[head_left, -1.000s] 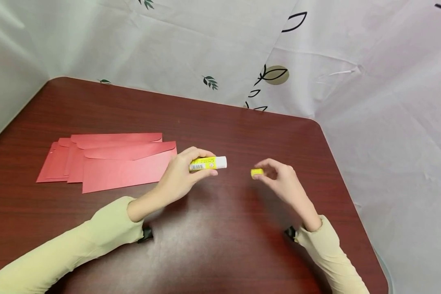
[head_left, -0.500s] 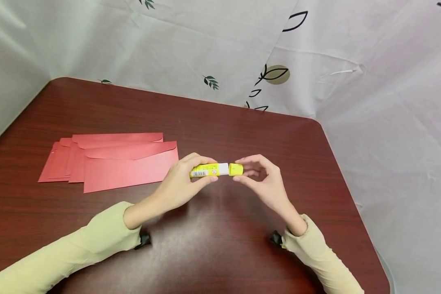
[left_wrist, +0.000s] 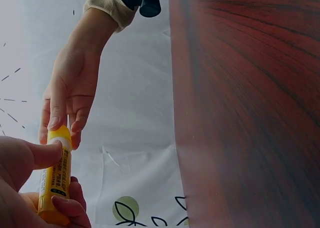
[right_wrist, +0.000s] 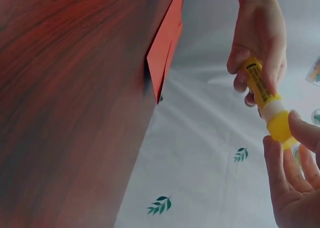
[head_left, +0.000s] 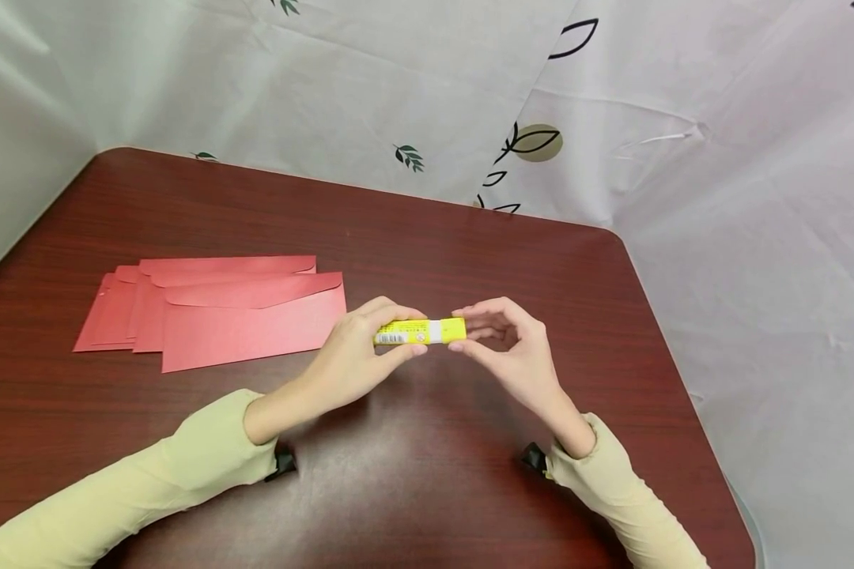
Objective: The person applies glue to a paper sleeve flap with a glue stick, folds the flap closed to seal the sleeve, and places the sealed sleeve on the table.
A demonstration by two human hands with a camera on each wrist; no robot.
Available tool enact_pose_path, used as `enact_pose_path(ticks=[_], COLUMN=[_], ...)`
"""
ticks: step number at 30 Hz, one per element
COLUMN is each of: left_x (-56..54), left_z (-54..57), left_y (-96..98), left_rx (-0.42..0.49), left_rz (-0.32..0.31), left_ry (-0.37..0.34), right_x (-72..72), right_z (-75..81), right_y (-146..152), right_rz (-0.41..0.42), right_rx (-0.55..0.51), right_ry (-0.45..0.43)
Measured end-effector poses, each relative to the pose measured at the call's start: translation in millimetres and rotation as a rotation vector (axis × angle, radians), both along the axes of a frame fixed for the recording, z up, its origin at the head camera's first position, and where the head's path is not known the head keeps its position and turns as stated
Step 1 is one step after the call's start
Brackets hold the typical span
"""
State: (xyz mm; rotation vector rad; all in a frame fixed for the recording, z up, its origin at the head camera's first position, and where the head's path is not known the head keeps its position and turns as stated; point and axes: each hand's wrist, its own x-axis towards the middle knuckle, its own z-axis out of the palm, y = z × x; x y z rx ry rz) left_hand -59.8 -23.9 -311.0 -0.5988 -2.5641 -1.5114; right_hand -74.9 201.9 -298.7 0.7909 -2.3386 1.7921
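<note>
A yellow glue stick [head_left: 402,333] lies sideways above the table, gripped between the thumb and fingers of my left hand [head_left: 349,352]. Its yellow cap [head_left: 455,329] is pinched by the thumb and fingertips of my right hand [head_left: 515,348]. The cap sits over the glue stick's end, with a white band showing between cap and barrel. In the right wrist view the cap [right_wrist: 281,128] lines up with the barrel. Dark print runs along the barrel [left_wrist: 60,173] in the left wrist view.
Several red envelopes [head_left: 256,328] lie overlapped on the dark wooden table [head_left: 427,490], left of my hands. A pale curtain [head_left: 313,87] with leaf prints hangs behind the table and along its right side.
My right hand has come left with the cap, from apart from the glue stick to over its white end. Less white now shows. The left hand has barely shifted; the envelopes lie as before.
</note>
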Motion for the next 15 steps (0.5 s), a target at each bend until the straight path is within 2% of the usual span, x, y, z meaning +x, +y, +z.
enact_pose_path(ticks=[10,15], left_x=[-2.5,-5.1], left_z=[-3.0,-4.8], left_y=[1.5,1.4], left_rx=[-0.003,-0.014], left_rz=[-0.039,-0.064], left_ry=[0.038,0.049], right_x=[1.4,3.0], right_z=[-5.9,-8.6], right_y=[-2.5,-3.3], right_rz=[0.013,0.016], right_rx=[-0.109,-0.149], right_ry=[0.029,-0.03])
